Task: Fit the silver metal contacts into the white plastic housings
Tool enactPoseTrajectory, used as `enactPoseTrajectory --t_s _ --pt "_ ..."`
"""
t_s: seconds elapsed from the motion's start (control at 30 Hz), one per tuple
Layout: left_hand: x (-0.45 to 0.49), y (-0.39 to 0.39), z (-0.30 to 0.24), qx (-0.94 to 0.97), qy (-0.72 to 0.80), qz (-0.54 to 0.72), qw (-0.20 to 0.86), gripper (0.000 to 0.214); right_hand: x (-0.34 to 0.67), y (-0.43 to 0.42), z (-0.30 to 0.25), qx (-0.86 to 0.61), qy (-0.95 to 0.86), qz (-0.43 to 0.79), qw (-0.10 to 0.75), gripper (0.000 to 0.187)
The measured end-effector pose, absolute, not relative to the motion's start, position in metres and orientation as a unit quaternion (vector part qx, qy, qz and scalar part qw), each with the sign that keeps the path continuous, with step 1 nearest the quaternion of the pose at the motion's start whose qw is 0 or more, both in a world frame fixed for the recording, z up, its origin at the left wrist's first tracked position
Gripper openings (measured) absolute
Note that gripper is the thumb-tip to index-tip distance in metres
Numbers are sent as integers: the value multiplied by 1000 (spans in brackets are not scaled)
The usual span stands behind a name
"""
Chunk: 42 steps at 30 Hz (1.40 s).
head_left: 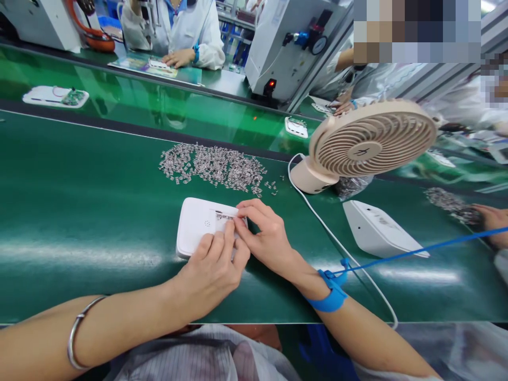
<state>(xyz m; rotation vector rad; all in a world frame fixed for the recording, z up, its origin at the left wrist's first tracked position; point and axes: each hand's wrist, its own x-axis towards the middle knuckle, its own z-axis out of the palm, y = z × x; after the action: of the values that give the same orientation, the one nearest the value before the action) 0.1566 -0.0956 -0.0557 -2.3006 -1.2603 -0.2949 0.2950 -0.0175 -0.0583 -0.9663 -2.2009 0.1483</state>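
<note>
A white plastic housing (194, 225) lies on the green work surface in front of me, its small recessed compartment (224, 217) uncovered with metal pieces inside. Over the housing's near right part, my left hand (218, 259) is closed with bent fingers, the forefinger reaching into the compartment. My right hand (265, 227) pinches thumb and forefinger together at the compartment's right end; whatever lies between those tips is hidden. Just beyond the housing is a spread pile of small metal clips (214, 166).
A beige fan (369, 143) stands at right, its white cable (329, 235) running to the front edge. Another white housing (381, 227) sits beyond the cable. A blue cord (416, 250) stretches from my right wristband. Across the green conveyor (159, 108), co-workers sit near machines.
</note>
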Motion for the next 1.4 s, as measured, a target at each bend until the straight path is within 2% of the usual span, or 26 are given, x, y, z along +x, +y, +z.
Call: enactPoseTrajectory --t_s 0.13,0.3,0.63,0.9,1.0,1.13,1.23,1.3,1.4 --pt "157 -95 -56 -844 -463 -108 248 31 300 -20 -57 -373 -846 106 366 11" --pt "156 -96 -56 -843 -467 -107 244 32 309 -23 -58 -359 -834 189 373 17" --pt "157 -96 -55 -843 -470 -103 239 33 310 -29 -58 -353 -866 125 331 21" --pt "157 -97 -54 -845 -468 -100 237 34 312 -31 -51 -310 -913 29 264 23" --pt "157 -97 -55 -843 -468 -105 243 33 310 -27 -54 -322 -899 48 292 20" --pt "156 -97 -54 -842 -469 -98 247 32 305 -19 -61 -358 -849 137 365 12" --pt "157 -98 -54 -841 -469 -95 252 32 303 -14 -63 -393 -817 193 374 9" --pt "158 -97 -53 -844 -462 -92 257 30 302 -13 -62 -399 -812 196 378 9" --pt "155 -90 -49 -832 -479 -66 273 25 304 -14 -55 -400 -809 131 411 8"
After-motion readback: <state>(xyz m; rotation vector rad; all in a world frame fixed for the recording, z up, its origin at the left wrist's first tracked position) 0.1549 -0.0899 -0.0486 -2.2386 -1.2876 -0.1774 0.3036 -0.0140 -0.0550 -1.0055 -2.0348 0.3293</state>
